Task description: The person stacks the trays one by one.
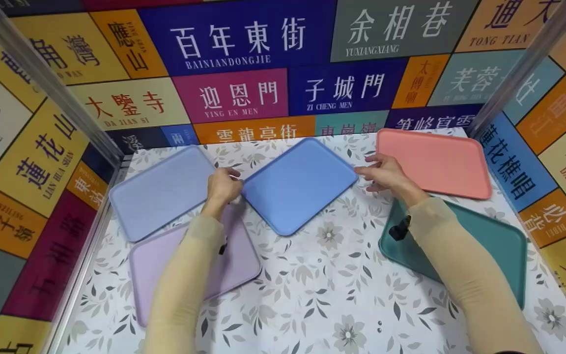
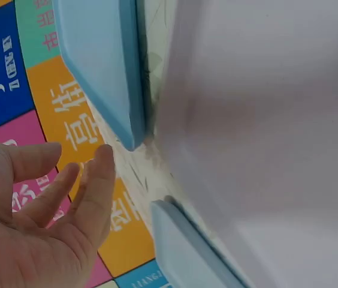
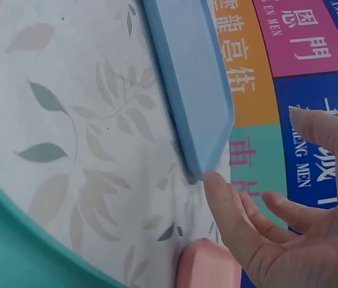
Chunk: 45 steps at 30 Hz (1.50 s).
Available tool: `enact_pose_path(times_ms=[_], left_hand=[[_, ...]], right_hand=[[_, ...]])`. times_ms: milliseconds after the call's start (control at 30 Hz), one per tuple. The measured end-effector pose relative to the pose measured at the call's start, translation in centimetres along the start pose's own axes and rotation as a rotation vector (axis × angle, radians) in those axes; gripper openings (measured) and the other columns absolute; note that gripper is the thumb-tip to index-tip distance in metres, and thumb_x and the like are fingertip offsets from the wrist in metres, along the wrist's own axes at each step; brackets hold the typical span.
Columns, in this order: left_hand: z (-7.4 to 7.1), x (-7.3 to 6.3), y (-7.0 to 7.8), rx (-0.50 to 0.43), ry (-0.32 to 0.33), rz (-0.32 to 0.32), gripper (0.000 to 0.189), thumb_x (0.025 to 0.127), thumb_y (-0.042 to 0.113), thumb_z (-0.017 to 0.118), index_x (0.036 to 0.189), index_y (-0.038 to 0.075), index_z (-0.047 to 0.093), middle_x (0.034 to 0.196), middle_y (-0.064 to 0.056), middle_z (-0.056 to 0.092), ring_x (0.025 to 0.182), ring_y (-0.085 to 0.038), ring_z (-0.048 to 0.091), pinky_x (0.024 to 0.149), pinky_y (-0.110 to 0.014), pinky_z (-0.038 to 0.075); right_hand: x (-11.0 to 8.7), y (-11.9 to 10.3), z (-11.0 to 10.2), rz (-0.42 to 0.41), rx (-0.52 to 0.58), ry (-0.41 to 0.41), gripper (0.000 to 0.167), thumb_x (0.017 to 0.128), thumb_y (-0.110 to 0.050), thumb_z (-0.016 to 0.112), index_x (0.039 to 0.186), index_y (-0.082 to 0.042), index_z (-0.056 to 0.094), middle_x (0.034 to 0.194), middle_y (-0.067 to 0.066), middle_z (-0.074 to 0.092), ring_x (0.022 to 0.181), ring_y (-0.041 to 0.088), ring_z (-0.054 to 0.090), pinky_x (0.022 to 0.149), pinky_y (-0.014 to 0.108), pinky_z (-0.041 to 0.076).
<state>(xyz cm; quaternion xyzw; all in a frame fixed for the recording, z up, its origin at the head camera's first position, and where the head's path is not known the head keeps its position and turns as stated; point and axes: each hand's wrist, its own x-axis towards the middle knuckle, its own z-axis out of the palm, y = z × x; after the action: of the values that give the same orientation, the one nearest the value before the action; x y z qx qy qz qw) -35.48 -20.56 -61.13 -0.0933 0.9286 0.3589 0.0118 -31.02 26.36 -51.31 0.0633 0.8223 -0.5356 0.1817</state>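
Observation:
A blue rectangular tray (image 1: 300, 187) lies turned at an angle on the floral-patterned tabletop. My left hand (image 1: 224, 189) is at its left corner, fingers loosely bent and holding nothing. At the opposite corner is my right hand (image 1: 383, 174), with its fingers spread and the index fingertip right by the rim. In the left wrist view, the thumb and fingers of that hand (image 2: 49, 222) stand apart near the corner of the blue tray (image 2: 100, 60). In the right wrist view, a fingertip of the other hand (image 3: 289, 222) meets the end of the blue tray (image 3: 193, 84).
A pale periwinkle tray (image 1: 165, 191) lies at the left, overlapping a lilac tray (image 1: 236, 255) partly hidden under my left forearm. At the right are a pink tray (image 1: 435, 164) and a green tray (image 1: 494, 246), the latter beneath my right forearm. Sign-printed panels (image 1: 243, 93) enclose the table.

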Motion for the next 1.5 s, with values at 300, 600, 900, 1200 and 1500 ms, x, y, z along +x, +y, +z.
enact_pose_path(times_ms=[300,600,900,1200,1500], left_hand=[[-0.1,-0.4,0.3,-0.003,-0.074,-0.107,0.041,0.088,0.022,0.074,0.127,0.012,0.082,0.134,-0.015,0.080,0.113,-0.032,0.075,0.090,-0.036,0.064],[1.1,0.4,-0.5,-0.114,-0.147,-0.223,0.051,0.086,0.015,0.073,0.137,0.007,0.078,0.135,-0.018,0.078,0.110,-0.029,0.073,0.079,-0.029,0.064],[1.5,0.1,0.0,-0.312,-0.189,-0.319,0.057,0.087,0.005,0.071,0.145,0.003,0.071,0.145,-0.019,0.072,0.120,-0.034,0.072,0.086,-0.040,0.070],[-2.9,-7.0,6.4,-0.370,-0.162,-0.262,0.061,0.092,-0.005,0.052,0.151,-0.004,0.066,0.150,-0.025,0.064,0.106,-0.027,0.063,0.085,-0.035,0.061],[-3.5,-7.0,6.4,-0.613,-0.202,-0.309,0.063,0.091,-0.013,0.049,0.151,-0.001,0.065,0.112,-0.013,0.059,0.079,-0.022,0.062,0.071,-0.033,0.066]], right_hand=[[1.5,0.3,1.3,0.089,0.118,0.066,0.085,0.104,-0.028,0.078,0.171,0.001,0.034,0.165,0.035,0.047,0.154,0.047,0.055,0.117,0.054,0.061],[1.9,0.5,2.6,0.147,0.225,0.061,0.087,0.104,-0.022,0.078,0.175,-0.003,0.030,0.177,0.027,0.040,0.162,0.046,0.046,0.119,0.050,0.061],[2.4,0.8,3.7,0.181,0.325,0.092,0.076,0.103,-0.011,0.075,0.170,-0.001,0.039,0.176,0.025,0.038,0.158,0.038,0.047,0.117,0.043,0.063],[2.7,1.2,4.4,0.168,0.354,0.130,0.074,0.098,0.007,0.069,0.168,0.000,0.045,0.178,0.021,0.039,0.154,0.038,0.055,0.118,0.043,0.062],[2.7,1.2,4.2,0.149,0.370,0.188,0.073,0.097,0.011,0.062,0.168,-0.003,0.049,0.175,0.021,0.044,0.124,0.030,0.070,0.110,0.039,0.066]])
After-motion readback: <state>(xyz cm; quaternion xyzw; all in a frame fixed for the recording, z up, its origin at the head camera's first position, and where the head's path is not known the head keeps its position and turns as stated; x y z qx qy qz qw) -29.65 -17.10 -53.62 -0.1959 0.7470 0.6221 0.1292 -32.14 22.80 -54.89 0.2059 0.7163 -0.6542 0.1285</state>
